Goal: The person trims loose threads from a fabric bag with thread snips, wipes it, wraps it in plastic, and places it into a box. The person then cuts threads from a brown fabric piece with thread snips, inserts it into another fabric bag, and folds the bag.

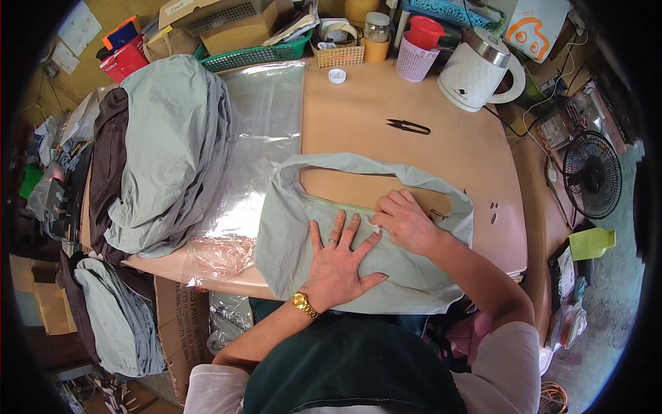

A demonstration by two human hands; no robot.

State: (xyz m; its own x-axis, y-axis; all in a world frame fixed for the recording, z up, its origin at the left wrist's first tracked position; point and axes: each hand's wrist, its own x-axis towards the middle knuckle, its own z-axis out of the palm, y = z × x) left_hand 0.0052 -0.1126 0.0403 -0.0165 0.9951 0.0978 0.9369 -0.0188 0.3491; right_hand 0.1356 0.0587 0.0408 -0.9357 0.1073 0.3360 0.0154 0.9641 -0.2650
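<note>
A pale grey-green cloth bag (289, 228) with a wide shoulder strap lies flat on the table in front of me. My left hand (338, 259) presses on its front panel with the fingers spread. Just right of it, my right hand (407, 221) is closed over a small white piece, perhaps a cloth wad, against the fabric below the bag's opening edge. Most of that piece is hidden by my fingers. Black thread snips (409, 127) lie on the table beyond the strap.
Clear plastic sheets (265, 131) lie left of the bag, beside a heap of grey-green cloth (169, 145). A white kettle (476, 72), a pink cup (416, 62) and a wicker basket (338, 54) line the back. A black fan (592, 174) stands at the right.
</note>
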